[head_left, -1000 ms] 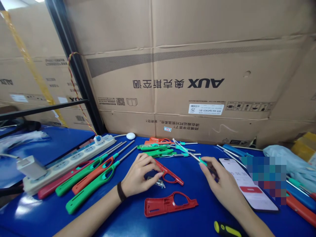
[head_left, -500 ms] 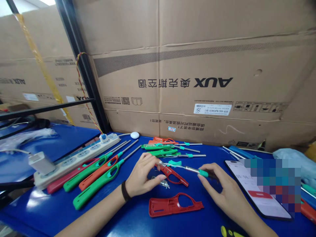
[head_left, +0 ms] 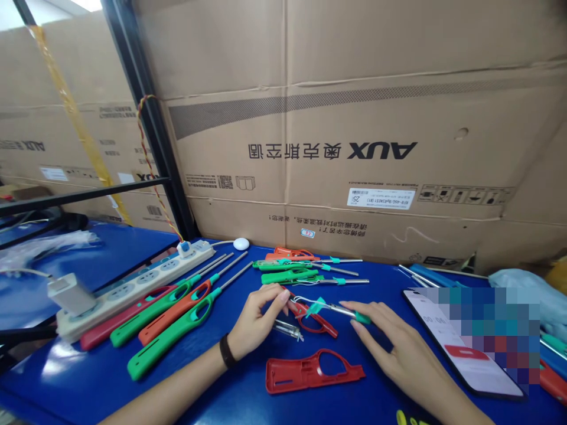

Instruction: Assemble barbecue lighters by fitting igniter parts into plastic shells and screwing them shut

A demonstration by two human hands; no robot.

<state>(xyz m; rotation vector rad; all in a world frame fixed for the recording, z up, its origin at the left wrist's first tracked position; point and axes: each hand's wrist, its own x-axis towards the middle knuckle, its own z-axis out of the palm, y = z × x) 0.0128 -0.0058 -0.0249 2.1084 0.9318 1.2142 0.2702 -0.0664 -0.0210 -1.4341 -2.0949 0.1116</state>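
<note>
My left hand (head_left: pixel 262 314) is closed, thumb and forefinger pinching the end of thin white wires (head_left: pixel 303 300) over a red lighter half-shell (head_left: pixel 325 326); the pinched part is mostly hidden. Between thumb and fingers of my right hand (head_left: pixel 392 333) is a lighter's metal tube (head_left: pixel 341 309) with a green collar. A green trigger (head_left: pixel 316 307) lies by the wires, above the shell. Under my left hand is a clear fuel tank (head_left: pixel 287 329) with a metal valve end. Nearer me, the other red half-shell (head_left: pixel 312 373) rests with its inner side up.
Several assembled lighters (head_left: pixel 172 336) lie left beside a power strip (head_left: pixel 133 289). Opened green and orange lighters (head_left: pixel 292 275) sit behind my hands. A phone (head_left: pixel 460 348) is at right, a yellow-black tool (head_left: pixel 403 418) at the front edge. Cardboard (head_left: pixel 310 118) stands behind the blue table.
My left thumb has closed up against the forefinger, away from the clear tank. My right hand has brought the tube slightly left and down, and the green trigger has shifted down.
</note>
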